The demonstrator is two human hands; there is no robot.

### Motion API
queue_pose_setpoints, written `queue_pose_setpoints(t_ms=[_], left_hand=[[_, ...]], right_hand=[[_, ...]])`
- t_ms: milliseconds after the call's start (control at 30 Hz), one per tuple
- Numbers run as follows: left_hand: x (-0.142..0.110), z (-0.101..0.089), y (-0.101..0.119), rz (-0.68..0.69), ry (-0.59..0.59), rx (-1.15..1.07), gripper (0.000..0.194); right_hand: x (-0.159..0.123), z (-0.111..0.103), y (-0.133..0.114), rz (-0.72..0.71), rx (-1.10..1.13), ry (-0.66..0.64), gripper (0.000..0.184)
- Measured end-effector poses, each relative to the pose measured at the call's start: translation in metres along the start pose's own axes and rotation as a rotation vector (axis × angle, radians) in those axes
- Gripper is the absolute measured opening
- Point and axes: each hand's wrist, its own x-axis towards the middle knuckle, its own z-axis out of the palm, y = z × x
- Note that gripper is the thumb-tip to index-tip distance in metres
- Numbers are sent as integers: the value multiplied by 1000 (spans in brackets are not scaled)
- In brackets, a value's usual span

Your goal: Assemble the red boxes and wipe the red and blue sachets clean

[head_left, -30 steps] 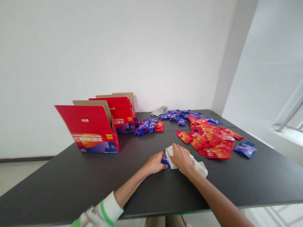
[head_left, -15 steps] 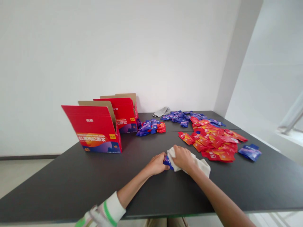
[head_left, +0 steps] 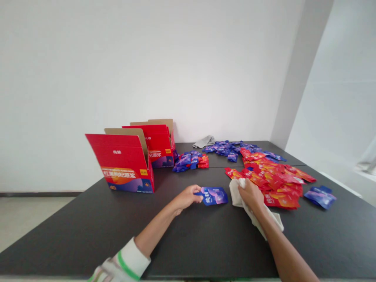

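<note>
My left hand point(head_left: 188, 197) pinches a blue printed pouch point(head_left: 215, 196) by its left end, its patterned face turned up over the dark table point(head_left: 202, 243). To the right, my right hand point(head_left: 252, 195) is closed on a white cloth point(head_left: 236, 196). The cloth bunches under the fingers and trails back beneath the forearm. A gap separates cloth and pouch. Just beyond the right hand lies a heap of red pouches point(head_left: 272, 176), spread loosely over one another.
Two open red cartons point(head_left: 126, 168) stand at the left, one behind the other. A small pile of blue and red pouches point(head_left: 190, 159) lies beside them. Farther back are more blue pouches point(head_left: 225, 148) and a grey cloth point(head_left: 204, 141). Some blue pouches point(head_left: 320, 196) lie far right.
My right hand has drawn the white cloth off the pouch and away to the right. The blue pouch, mostly covered before, now shows its face in my left hand.
</note>
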Motion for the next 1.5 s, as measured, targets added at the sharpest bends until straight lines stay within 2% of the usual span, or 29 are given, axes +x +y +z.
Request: queue_pose_setpoints(t_ms=[167, 333, 533, 633, 767, 1000, 1200, 1367, 1500], left_hand=[[21, -60, 27, 45, 182, -181, 27], [59, -106, 46, 92, 358, -139, 24], [100, -133, 30, 37, 585, 117, 30], [109, -145, 19, 8, 704, 319, 26], [115, -156, 17, 67, 798, 585, 25], [145, -167, 46, 228, 796, 872, 38], [183, -183, 67, 288, 677, 1009, 33], [201, -178, 57, 278, 620, 1094, 41], [208, -152, 33, 257, 505, 1122, 48]], right_hand=[[6, 4, 5, -13, 59, -27, 30], [8, 9, 7, -39, 85, -39, 28], [9, 11, 9, -75, 113, -13, 23], [10, 11, 7, -92, 100, -28, 22], [11, 11, 4, -101, 100, -44, 21], [10, 12, 3, -121, 148, -40, 20], [8, 10, -4, -156, 134, -31, 19], [6, 11, -6, -151, 112, -15, 24], [5, 8, -5, -143, 119, -2, 23]])
